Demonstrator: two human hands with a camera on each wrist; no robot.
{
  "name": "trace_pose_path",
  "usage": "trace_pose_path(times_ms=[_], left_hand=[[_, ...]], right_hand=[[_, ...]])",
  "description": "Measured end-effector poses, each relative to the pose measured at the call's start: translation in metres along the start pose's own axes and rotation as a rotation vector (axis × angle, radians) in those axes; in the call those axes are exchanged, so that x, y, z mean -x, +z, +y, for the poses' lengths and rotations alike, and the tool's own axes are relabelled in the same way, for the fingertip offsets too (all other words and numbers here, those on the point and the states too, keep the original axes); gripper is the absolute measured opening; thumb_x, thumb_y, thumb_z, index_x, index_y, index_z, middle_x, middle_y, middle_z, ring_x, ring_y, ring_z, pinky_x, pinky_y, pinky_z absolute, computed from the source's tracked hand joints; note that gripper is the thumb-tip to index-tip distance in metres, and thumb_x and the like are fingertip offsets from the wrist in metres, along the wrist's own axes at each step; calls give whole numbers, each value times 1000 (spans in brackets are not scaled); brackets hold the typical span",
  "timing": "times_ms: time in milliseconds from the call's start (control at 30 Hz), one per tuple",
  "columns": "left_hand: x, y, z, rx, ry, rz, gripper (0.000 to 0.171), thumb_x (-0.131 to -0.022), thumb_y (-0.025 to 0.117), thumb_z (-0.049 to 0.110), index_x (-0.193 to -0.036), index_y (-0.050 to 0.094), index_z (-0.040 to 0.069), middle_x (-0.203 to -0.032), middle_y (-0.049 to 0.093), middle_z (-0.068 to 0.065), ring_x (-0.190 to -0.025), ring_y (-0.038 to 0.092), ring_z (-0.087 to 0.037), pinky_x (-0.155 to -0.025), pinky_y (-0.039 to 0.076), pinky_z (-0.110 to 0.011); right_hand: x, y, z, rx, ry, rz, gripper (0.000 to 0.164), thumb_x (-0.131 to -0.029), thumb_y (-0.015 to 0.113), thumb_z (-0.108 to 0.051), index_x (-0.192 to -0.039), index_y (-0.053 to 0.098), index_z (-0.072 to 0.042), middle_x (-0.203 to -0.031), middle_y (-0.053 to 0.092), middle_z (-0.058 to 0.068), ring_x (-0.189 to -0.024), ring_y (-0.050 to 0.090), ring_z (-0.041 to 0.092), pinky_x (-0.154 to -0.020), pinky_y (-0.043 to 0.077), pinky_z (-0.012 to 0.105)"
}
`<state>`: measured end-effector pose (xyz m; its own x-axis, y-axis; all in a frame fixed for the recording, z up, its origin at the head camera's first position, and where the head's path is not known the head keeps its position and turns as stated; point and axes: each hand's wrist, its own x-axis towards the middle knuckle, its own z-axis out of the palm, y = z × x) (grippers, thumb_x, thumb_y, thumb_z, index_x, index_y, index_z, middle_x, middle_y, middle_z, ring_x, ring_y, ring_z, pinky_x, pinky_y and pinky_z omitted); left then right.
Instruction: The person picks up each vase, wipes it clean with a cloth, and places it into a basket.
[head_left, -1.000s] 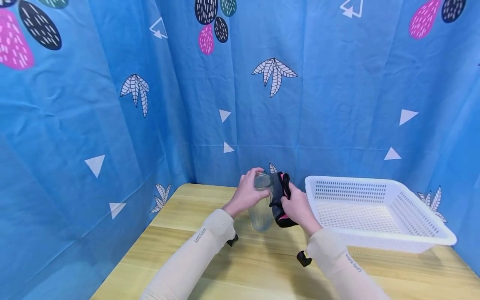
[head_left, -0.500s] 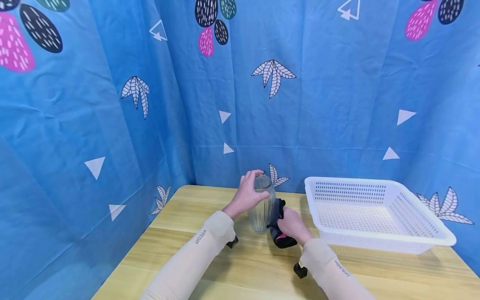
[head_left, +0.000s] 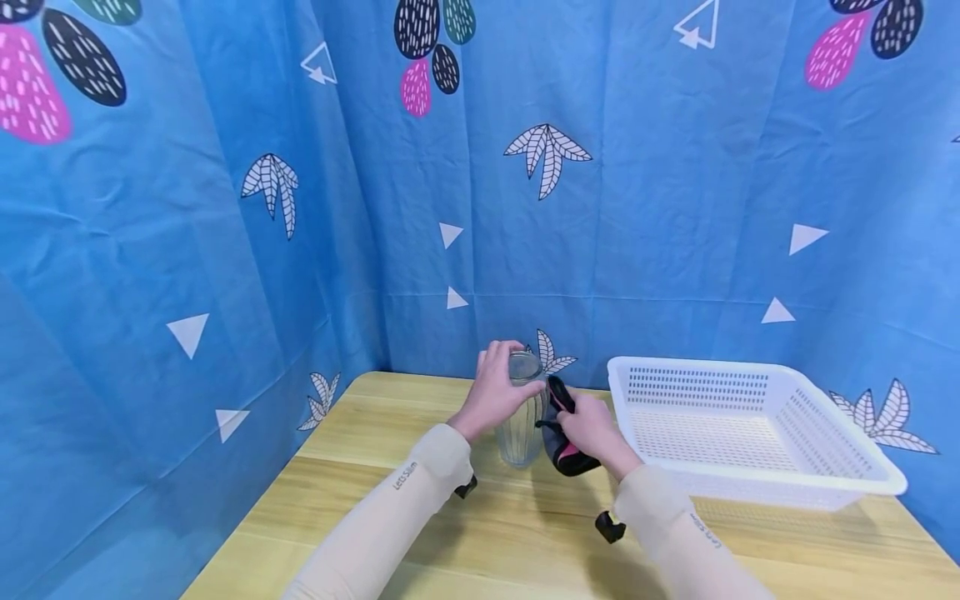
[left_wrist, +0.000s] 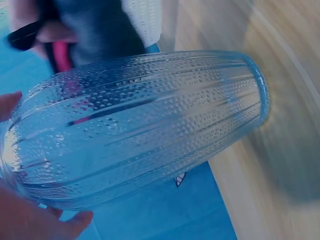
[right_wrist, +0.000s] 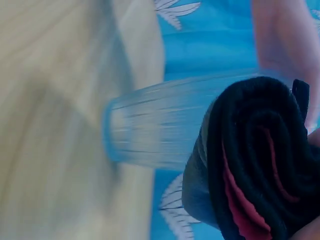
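A clear ribbed glass vase (head_left: 519, 433) stands upright on the table. My left hand (head_left: 497, 390) grips it round the top, fingers and thumb on opposite sides of the rim. In the left wrist view the dimpled, ribbed wall of the vase (left_wrist: 145, 130) fills the middle. My right hand (head_left: 592, 425) holds a rolled dark grey cloth (head_left: 558, 446) with black and pink edges, close against the vase's right side. The rolled layers of the cloth (right_wrist: 255, 155) show in the right wrist view; whether it touches the glass is hard to tell.
A white perforated plastic basket (head_left: 750, 475) sits on the right of the wooden table (head_left: 360, 483), a little right of my right hand. Behind and at the left hangs a blue patterned curtain (head_left: 420, 208).
My right hand has moved the cloth down along the vase's right side and then partly back up. The left hand and the vase stay almost still.
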<state>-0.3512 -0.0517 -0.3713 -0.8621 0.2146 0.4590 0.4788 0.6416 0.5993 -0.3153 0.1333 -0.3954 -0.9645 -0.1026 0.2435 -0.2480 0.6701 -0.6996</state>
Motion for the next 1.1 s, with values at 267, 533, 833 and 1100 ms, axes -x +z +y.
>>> trace_pose_path(times_ms=[267,533,833,1100], left_hand=[[-3,-7,2,10,-6,-33,66,-86,78,35,-142,48,17,-142,52,-1,-131,45,-26,-106,42,-47],[-8,-8,1,58,-20,-92,65,-84,73,26,-142,46,21,-143,51,-2,-134,45,-26,-106,43,-47],[-7,-8,-4,99,-5,-95,67,-83,71,23,-145,45,16,-143,49,-1,-135,41,-27,-104,43,-49],[-4,-6,-4,96,13,-95,71,-85,78,37,-145,45,17,-145,47,0,-137,41,-24,-108,42,-50]], right_hand=[[0,-31,-34,-106,-76,88,59,-92,54,-7,-150,49,-19,-125,66,22,-95,66,29,-75,54,39],[-3,-17,-28,-163,-38,147,58,-94,54,-8,-151,47,-17,-128,65,23,-99,66,32,-81,54,44],[-4,14,0,-118,122,55,32,-95,53,-8,-125,59,1,-113,68,25,-96,67,32,-86,53,48],[-3,49,36,-41,147,-49,21,-85,56,-3,-102,62,6,-100,69,20,-85,63,26,-78,52,42]])
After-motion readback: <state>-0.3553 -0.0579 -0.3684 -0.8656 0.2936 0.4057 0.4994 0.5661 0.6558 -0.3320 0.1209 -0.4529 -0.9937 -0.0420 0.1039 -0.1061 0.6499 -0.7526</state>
